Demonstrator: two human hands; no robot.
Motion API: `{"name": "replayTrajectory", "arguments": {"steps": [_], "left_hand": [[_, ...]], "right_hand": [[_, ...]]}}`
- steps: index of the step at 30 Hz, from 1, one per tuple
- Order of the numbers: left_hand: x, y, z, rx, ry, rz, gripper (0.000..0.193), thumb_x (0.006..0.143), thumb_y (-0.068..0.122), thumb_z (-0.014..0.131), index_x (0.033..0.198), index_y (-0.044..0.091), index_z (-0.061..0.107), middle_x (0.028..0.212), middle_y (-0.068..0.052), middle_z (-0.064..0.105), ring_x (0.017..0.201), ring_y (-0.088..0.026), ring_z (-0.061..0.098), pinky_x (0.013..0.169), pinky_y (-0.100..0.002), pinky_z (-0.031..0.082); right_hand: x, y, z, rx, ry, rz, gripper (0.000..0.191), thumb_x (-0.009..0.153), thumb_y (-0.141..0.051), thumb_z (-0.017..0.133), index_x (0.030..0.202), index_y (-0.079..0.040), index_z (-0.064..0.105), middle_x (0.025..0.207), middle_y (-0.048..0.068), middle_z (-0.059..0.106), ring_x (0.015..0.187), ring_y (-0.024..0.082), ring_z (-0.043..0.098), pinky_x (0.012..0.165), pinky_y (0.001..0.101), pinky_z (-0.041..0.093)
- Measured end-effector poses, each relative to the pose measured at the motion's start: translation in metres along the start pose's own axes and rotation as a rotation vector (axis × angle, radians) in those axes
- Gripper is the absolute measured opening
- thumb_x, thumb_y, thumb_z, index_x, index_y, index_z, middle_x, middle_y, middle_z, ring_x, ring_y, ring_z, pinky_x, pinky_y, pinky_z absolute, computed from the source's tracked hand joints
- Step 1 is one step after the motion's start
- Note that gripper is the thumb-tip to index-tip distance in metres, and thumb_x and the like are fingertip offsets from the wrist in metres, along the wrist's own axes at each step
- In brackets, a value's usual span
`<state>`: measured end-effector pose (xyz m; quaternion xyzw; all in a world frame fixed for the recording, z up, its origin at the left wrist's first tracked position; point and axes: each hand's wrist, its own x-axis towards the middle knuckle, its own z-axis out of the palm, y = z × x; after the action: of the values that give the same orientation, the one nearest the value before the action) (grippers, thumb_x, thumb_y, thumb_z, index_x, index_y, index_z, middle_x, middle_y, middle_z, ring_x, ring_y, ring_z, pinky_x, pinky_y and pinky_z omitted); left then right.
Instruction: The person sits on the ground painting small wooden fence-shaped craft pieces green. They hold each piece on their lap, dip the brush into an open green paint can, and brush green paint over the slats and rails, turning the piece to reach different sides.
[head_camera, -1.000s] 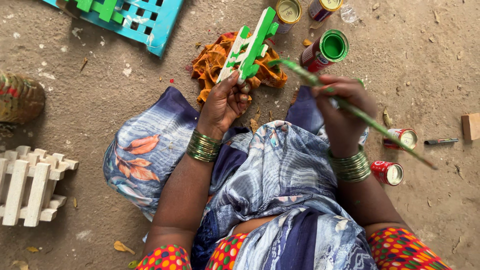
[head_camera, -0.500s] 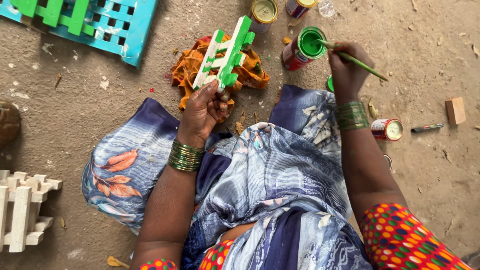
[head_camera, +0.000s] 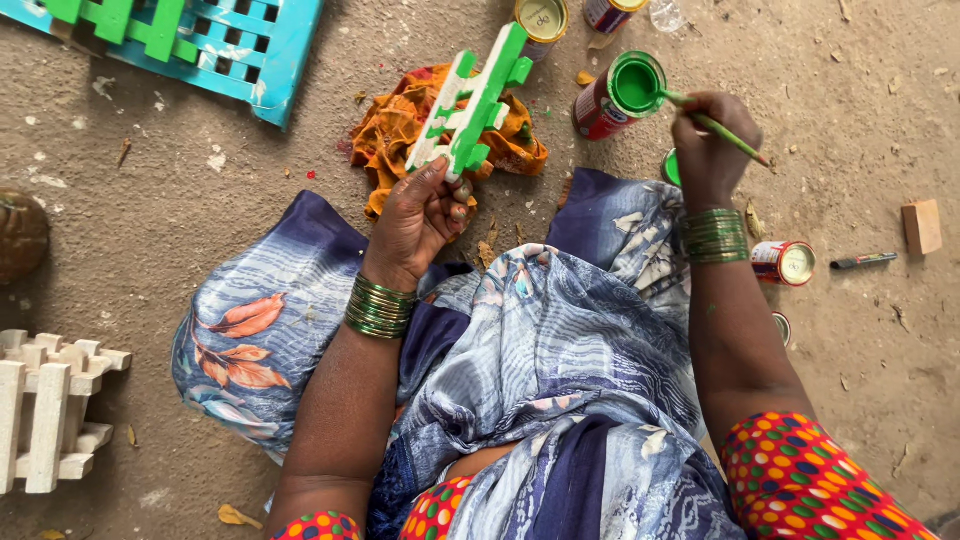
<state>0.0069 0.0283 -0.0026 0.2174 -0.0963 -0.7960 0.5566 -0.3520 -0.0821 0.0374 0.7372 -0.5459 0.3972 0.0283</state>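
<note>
My left hand (head_camera: 420, 215) grips the lower end of a small wooden lattice piece (head_camera: 470, 100), part bare white and part painted green, held up over an orange rag (head_camera: 400, 130). My right hand (head_camera: 712, 150) holds a thin green paintbrush (head_camera: 722, 128) with its tip dipped into an open can of green paint (head_camera: 620, 92). The can stands on the ground just left of that hand. Green bangles circle both wrists.
A blue crate (head_camera: 250, 50) with green-painted pieces sits at top left. Unpainted white wooden pieces (head_camera: 45, 410) lie at lower left. More cans (head_camera: 540, 20) stand at the top; a small closed can (head_camera: 785, 262), a marker (head_camera: 862, 260) and a wooden block (head_camera: 921, 226) lie to the right.
My right hand has carried the brush from over my lap up to the green paint can and dipped its tip in. The left hand keeps its hold on the lattice piece.
</note>
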Motion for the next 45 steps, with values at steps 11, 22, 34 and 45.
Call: {"name": "replayTrajectory", "arguments": {"steps": [11,22,34,45], "left_hand": [[0.000,0.002,0.003,-0.051,-0.032,0.000,0.022,0.104,0.028,0.066,0.101,0.007,0.062,0.089,-0.006,0.065,0.070,-0.012,0.062,0.062,-0.025,0.053],[-0.001,0.002,0.005,0.030,0.008,0.011,0.022,0.104,0.029,0.065,0.102,0.008,0.062,0.089,-0.004,0.064,0.073,-0.008,0.061,0.063,-0.023,0.051],[0.000,0.001,0.005,0.016,-0.050,0.017,0.024,0.105,0.029,0.066,0.101,0.006,0.061,0.090,-0.006,0.067,0.071,-0.011,0.063,0.062,-0.024,0.053],[0.002,0.000,0.003,0.044,-0.002,0.016,0.024,0.104,0.030,0.067,0.104,0.006,0.062,0.089,-0.006,0.066,0.074,-0.012,0.064,0.063,-0.024,0.054]], "right_hand": [[-0.014,-0.101,-0.055,0.956,0.125,0.197,0.019,0.104,0.015,0.074,0.110,0.000,0.064,0.116,0.019,0.074,0.091,0.023,0.076,0.078,0.0313,0.067],[-0.014,-0.149,-0.036,0.839,-0.046,0.039,0.023,0.100,0.015,0.077,0.108,0.001,0.061,0.118,0.016,0.069,0.110,0.019,0.070,0.097,0.0302,0.063],[-0.017,-0.156,-0.043,0.709,-0.047,-0.077,0.025,0.095,0.013,0.081,0.104,-0.001,0.063,0.118,0.015,0.072,0.106,0.021,0.073,0.096,0.0324,0.063],[-0.016,-0.161,-0.052,0.578,-0.055,-0.129,0.023,0.092,0.009,0.085,0.100,-0.002,0.067,0.114,0.015,0.074,0.102,0.021,0.074,0.092,0.0330,0.062]]}}
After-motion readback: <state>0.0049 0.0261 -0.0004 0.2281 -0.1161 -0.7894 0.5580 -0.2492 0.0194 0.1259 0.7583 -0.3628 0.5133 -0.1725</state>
